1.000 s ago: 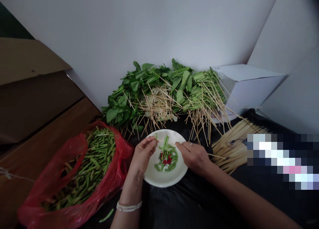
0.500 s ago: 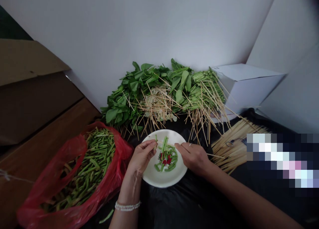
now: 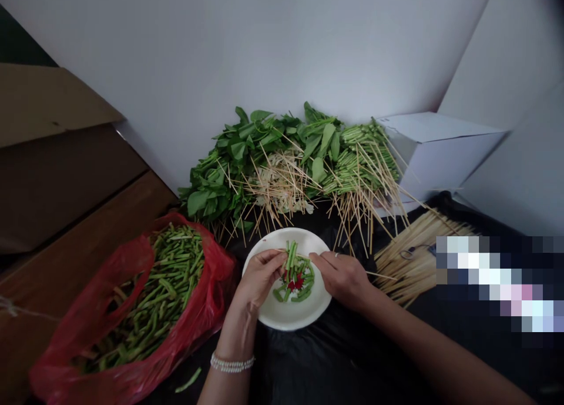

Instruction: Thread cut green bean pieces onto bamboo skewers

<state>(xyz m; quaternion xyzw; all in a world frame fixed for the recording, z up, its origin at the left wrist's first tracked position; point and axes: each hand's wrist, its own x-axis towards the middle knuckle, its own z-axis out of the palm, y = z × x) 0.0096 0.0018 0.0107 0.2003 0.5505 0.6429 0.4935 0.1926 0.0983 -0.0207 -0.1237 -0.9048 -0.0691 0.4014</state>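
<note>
Head view: the left hand (image 3: 259,278) curls closed, pinching a thin wooden skewer (image 3: 282,251) threaded with green bean pieces (image 3: 291,259) above a round white paper plate (image 3: 291,317); the right hand (image 3: 341,280) reaches in palm-down over the plate's right rim, its grip unclear.

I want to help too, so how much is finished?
Lots looks done: skewered leafy greens and skewered green stalks lie piled against the wall. Now the left hand and right hand hold green pieces on a bamboo skewer over a white paper plate. Still to do: a red plastic bag of cut green stalks, plus a bundle of bare bamboo skewers.
</note>
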